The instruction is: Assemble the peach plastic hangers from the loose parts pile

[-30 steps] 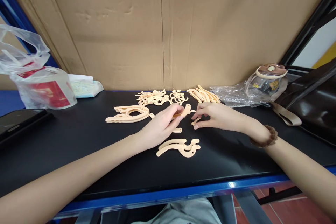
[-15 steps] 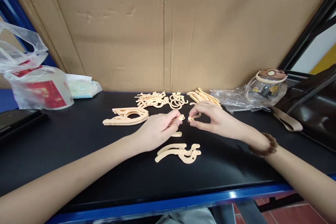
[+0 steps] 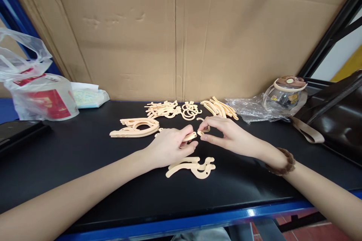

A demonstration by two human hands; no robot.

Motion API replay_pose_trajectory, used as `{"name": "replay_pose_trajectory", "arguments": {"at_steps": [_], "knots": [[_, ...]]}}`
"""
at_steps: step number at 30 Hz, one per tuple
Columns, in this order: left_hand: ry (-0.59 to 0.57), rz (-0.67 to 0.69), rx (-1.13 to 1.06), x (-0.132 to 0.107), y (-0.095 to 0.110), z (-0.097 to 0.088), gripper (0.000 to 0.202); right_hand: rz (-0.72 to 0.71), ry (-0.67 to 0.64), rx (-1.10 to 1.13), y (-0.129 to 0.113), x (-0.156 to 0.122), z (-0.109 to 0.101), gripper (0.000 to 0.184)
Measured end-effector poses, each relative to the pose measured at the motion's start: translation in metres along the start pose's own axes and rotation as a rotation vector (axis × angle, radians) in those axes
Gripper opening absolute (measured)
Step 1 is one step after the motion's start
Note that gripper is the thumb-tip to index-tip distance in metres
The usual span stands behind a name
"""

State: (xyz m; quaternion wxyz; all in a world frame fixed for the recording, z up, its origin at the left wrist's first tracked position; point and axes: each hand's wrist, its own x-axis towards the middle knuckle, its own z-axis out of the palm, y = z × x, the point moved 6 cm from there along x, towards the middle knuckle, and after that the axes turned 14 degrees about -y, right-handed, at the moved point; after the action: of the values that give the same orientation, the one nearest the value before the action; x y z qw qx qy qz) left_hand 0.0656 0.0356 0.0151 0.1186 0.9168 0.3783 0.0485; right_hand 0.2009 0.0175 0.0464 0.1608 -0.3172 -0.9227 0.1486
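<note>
My left hand (image 3: 166, 145) is closed around a slim beige plastic hanger arm (image 3: 190, 136), its holed end sticking out past the fingertips. Facing it, my right hand (image 3: 230, 135) pinches a small beige hanger hook (image 3: 200, 133) between thumb and index finger. The two ends are very close; whether they touch I cannot tell. Below the hands lie two curved hanger arms (image 3: 182, 166) beside a rounded hanger centre piece (image 3: 201, 173). Left of my left hand rests a stack of folded hangers (image 3: 135, 133). Part of another beige piece is covered by that hand.
Along the cardboard back wall (image 3: 127, 45) lie piles of centre pieces (image 3: 161, 110), hooks (image 3: 190, 110) and arms (image 3: 220, 107). A bagged tub (image 3: 51, 96), wipes pack (image 3: 89, 97) and phone (image 3: 19, 131) are left; crinkled plastic (image 3: 249, 107), a bottle (image 3: 287, 94) and a dark bag (image 3: 333, 113) right.
Both hands have come slightly lower and nearer the front, and the gap between the arm and the hook has narrowed. The held pieces are the same.
</note>
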Motion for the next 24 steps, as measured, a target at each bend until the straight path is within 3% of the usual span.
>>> {"name": "replay_pose_trajectory", "arguments": {"at_steps": [18, 24], "knots": [[0.102, 0.148, 0.001, -0.005, 0.006, -0.001, 0.027, -0.024, 0.087, 0.290, 0.000, -0.001, -0.001, 0.021], [0.086, 0.107, 0.168, -0.005, 0.005, 0.006, 0.027, -0.047, 0.068, 0.368, 0.000, 0.001, 0.004, 0.017]]}}
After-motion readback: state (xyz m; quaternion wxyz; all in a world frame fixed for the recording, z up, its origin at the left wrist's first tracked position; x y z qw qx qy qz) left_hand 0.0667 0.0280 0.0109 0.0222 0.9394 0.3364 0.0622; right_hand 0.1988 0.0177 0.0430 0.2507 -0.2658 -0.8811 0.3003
